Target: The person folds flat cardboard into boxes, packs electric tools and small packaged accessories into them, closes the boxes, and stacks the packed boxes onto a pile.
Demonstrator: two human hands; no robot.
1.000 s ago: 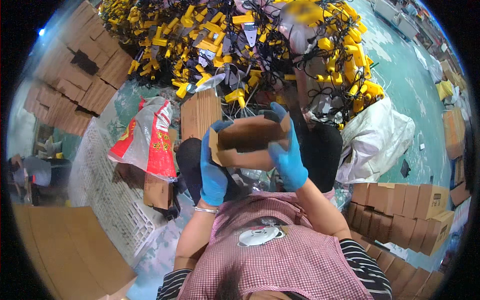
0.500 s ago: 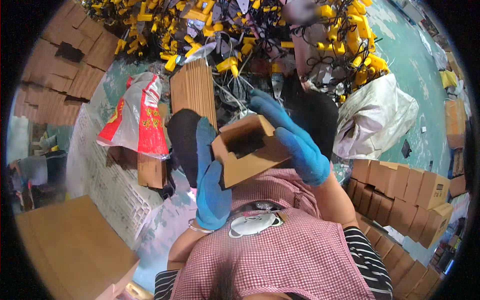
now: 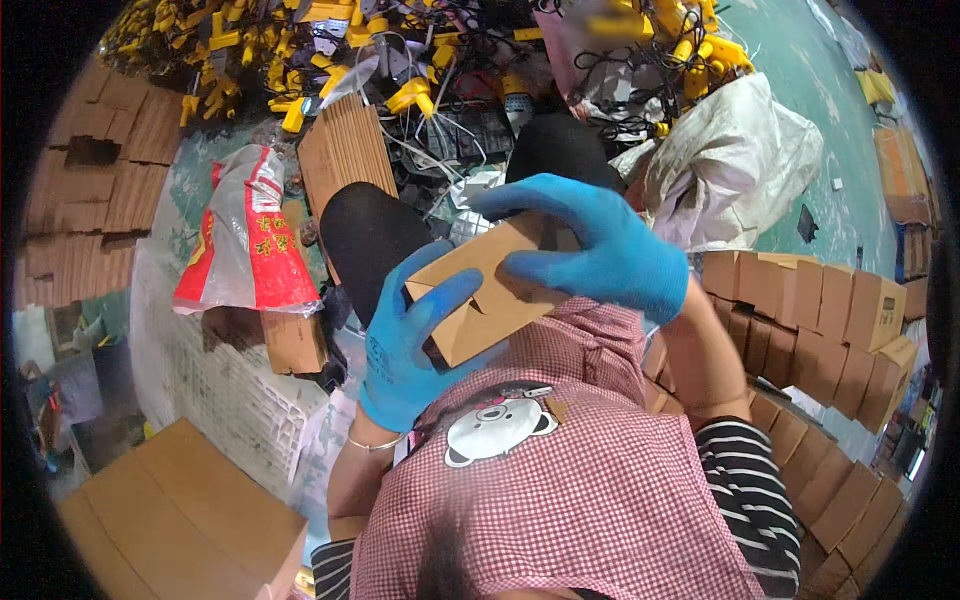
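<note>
Head view is showing a small brown cardboard box point(image 3: 490, 285) sitting near the centre, over the wearer's lap, and taking it as the hub of a clock, the left hand point(image 3: 400, 350) is coming in from eight o'clock and the right hand point(image 3: 615, 255) from between two and three. Half a second ago the box was facing up with its hollow showing between flat, spread palms; now it is presenting a flat panel with a short dark slit, and is tilting with its right end higher. That is suggesting the handling is passing from an open side to a covered one. Blue-gloved, the left hand is gripping the box by its left end, one digit lying across the panel. Its partner is arching over the right end, thumb touching the panel and fingers reaching past the far edge; whether it is clamping or only pressing, I cannot tell, since a dark patch beneath it is hiding that end. Around them, a stack of flat cardboard point(image 3: 345, 150) is leaning at between ten and eleven o'clock, yellow-handled tools point(image 3: 408, 97) are lying heaped beyond at eleven, a white sack point(image 3: 740, 165) is slumping at two, and brown cartons point(image 3: 815, 370) are standing in rows between three and four.
</note>
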